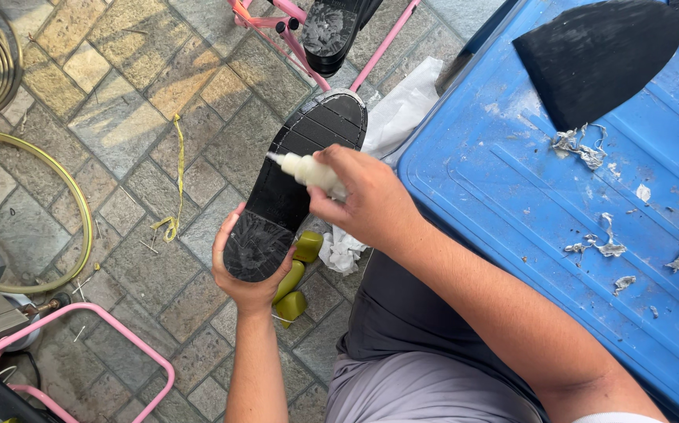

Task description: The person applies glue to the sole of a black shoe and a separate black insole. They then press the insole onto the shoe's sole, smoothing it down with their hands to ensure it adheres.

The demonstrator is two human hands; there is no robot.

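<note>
Head view: my left hand point(247, 274) cups the heel end of a black shoe point(296, 184), sole up. My right hand point(367, 202) grips a small white glue bottle point(308, 170), nozzle touching the sole's left edge. Beside my right arm lies a blue plastic lid point(527, 211), bearing grey scraps point(582, 149) and a black sole piece point(598, 55). Green blocks point(296, 274) and a white rag point(402, 117) lie on the paving below.

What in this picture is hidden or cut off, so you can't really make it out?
- Head view: the upper of the shoe is hidden; only its black sole faces up.
- The glue bottle body is covered by the right hand.
- The green pieces are partly hidden behind the left hand and the heel.
- The black sheet on the blue lid is cut off by the top edge.
</note>
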